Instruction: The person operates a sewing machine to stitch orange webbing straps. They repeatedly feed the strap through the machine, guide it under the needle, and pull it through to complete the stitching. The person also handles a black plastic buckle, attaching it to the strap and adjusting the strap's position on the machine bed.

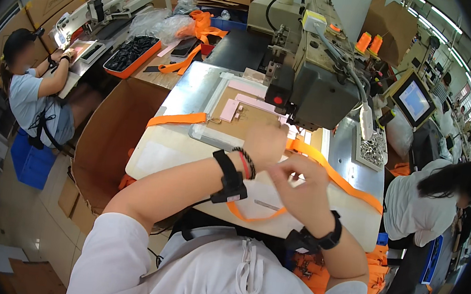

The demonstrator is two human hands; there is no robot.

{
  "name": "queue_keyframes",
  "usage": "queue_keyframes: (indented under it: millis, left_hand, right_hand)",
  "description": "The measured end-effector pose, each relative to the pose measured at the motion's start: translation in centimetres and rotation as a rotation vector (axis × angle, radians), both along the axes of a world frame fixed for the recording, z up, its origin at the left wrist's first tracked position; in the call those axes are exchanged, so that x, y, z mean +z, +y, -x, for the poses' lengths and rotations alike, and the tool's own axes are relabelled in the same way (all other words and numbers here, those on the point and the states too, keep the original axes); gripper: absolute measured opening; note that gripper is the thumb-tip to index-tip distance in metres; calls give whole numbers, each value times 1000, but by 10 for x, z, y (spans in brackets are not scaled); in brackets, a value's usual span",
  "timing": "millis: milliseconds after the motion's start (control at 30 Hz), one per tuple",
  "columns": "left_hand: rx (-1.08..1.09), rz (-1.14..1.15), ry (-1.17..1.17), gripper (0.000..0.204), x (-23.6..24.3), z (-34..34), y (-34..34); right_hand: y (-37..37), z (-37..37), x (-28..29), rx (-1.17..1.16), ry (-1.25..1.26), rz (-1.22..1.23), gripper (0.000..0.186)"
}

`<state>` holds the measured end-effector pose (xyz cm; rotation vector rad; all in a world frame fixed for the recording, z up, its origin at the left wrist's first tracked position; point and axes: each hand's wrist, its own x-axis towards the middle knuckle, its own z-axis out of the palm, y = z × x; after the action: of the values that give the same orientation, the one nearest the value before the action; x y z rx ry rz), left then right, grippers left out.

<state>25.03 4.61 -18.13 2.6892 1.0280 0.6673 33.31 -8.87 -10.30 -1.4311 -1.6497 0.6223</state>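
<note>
My left hand (267,146) is bent over the work plate, close under the sewing machine head (317,81). Its fingers are curled, and what they hold is hidden. Beside it, my right hand (303,185) is closed on an orange strap, thumb and fingers bent together, slightly blurred. An orange strap (338,178) runs from near my left fingertips past my right hand to the table's right edge. Below my hands hangs a loop of orange strap (256,218). Left of my forearm lies another orange strap (178,120) ending in a metal hook (214,120) on the brown template (250,120) with pink pads.
A tray of metal hardware (371,148) and a screen (414,98) stand on the right. A cardboard box (112,128) and an orange-rimmed tray of black parts (132,54) sit left. One person works at a machine left, another person (428,196) sits right.
</note>
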Motion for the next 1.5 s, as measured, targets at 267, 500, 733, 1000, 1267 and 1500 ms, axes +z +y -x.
queue_keyframes:
  millis: [267, 500, 733, 1000, 1267, 1500]
  left_hand:
    - [-602, -341, -233, 16, 61, 35, -59]
    - [-816, -354, 17, 13, 86, 42, -103]
    - [-890, -404, 189, 5, 86, 26, -139]
    - [-795, -307, -477, 16, 146, 19, -84]
    - [-278, -600, -91, 10, 142, -2, -29]
    - [-249, -193, -96, 12, 114, 50, -24]
  right_hand:
    - [37, -9, 48, 373, -394, -315, 20]
    - [44, 19, 67, 659, -277, 331, 23]
    - [50, -14, 43, 526, -285, 734, 30]
    - [2, -34, 17, 692, 957, 678, 38]
    - [-14, 42, 5, 280, 807, 231, 57]
    - [-15, 27, 12, 271, 772, 433, 41]
